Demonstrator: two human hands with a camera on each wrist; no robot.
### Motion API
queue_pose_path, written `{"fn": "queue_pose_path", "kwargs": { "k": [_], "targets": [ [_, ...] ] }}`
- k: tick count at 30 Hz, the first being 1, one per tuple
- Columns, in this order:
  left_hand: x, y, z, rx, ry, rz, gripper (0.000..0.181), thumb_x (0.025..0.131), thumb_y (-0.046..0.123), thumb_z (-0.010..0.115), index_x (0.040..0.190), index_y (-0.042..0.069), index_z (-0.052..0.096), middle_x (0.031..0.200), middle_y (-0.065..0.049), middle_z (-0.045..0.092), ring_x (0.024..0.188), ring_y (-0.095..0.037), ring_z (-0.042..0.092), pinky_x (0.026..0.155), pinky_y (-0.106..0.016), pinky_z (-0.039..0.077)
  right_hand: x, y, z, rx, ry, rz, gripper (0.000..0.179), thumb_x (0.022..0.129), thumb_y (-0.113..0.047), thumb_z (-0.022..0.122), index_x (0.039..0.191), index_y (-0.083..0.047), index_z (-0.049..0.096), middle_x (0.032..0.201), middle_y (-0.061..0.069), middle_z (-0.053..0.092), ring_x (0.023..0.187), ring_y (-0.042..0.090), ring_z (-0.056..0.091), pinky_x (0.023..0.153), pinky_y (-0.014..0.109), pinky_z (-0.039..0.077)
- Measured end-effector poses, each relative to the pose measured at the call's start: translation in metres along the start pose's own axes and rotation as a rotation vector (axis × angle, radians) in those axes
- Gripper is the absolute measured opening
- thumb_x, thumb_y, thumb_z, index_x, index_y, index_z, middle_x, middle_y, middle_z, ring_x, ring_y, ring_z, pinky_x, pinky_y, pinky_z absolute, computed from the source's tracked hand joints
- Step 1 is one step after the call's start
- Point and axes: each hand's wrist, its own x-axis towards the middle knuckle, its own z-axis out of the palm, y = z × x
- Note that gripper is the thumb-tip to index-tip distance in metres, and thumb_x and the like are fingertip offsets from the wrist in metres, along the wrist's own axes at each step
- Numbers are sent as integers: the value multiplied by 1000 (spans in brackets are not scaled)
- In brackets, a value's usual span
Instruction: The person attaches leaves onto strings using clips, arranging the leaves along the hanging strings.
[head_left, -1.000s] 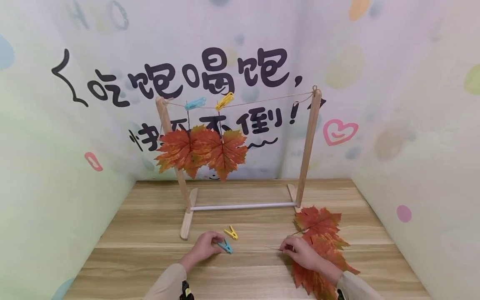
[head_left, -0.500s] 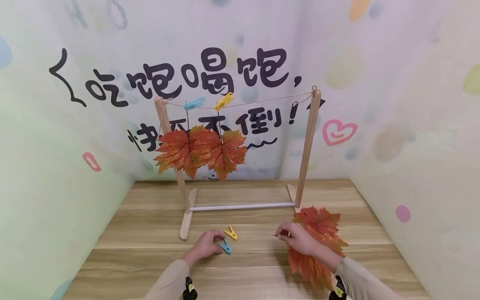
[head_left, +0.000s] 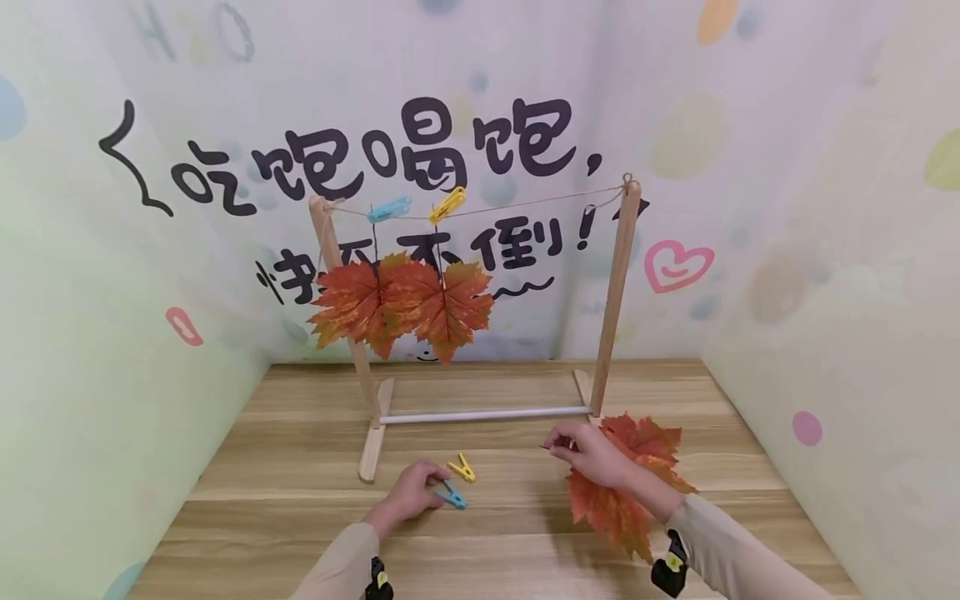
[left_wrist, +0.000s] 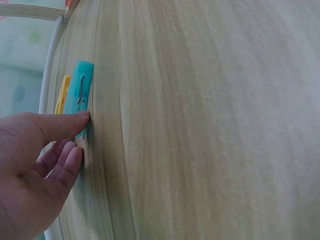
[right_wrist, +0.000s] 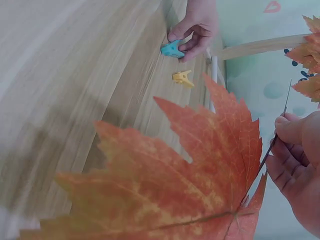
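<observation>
My left hand (head_left: 414, 490) pinches a blue clothespin (head_left: 453, 495) low at the tabletop; the left wrist view shows the thumb on one end of this clothespin (left_wrist: 79, 90). A yellow clothespin (head_left: 463, 468) lies just beyond it. My right hand (head_left: 588, 454) pinches the thin dark stem of an orange-red maple leaf (head_left: 611, 512), raised off the table. In the right wrist view the leaf (right_wrist: 200, 165) spreads below the fingers, its stem tip sticking out past the thumb. Another maple leaf (head_left: 648, 437) lies behind the right hand, partly hidden.
A wooden stand (head_left: 617, 300) with a white crossbar (head_left: 487, 414) stands at the back. Along its string (head_left: 525, 202), a blue clothespin (head_left: 389, 208) and a yellow clothespin (head_left: 447, 204) hold two hanging maple leaves (head_left: 442, 304). Printed walls enclose the table (head_left: 480, 550).
My right hand has lifted the maple leaf by its stem and moved it up and slightly left, toward the stand. My left hand stays nearly still with the blue clothespin.
</observation>
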Motion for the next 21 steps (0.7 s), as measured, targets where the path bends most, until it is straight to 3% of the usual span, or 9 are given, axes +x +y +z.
{"fn": "queue_pose_path", "kwargs": {
  "k": [12,16,21],
  "targets": [
    [-6,-6,-8,-91,-23,-11,29,69,-1,74,94,-6,62,88,-11,61,78,-24,59,66,-23,49,8,-14,3,60,-13,77,8,87,-3,58,91,-6,64,82,2,63,73,8,54,64,23,48],
    [-7,-1,-16,-116,-51,8,27,70,1,74,92,-8,61,84,-12,62,75,-22,60,65,-21,49,13,-19,1,34,-9,104,10,86,-1,59,91,-8,64,83,-1,62,73,7,54,64,23,49],
    [-7,12,-36,-116,-103,20,24,72,2,72,91,-9,61,82,-12,63,74,-19,60,65,-22,50,20,-27,-7,14,21,93,10,86,-1,58,91,-7,63,84,-1,62,74,9,57,64,23,50]
  ]
}}
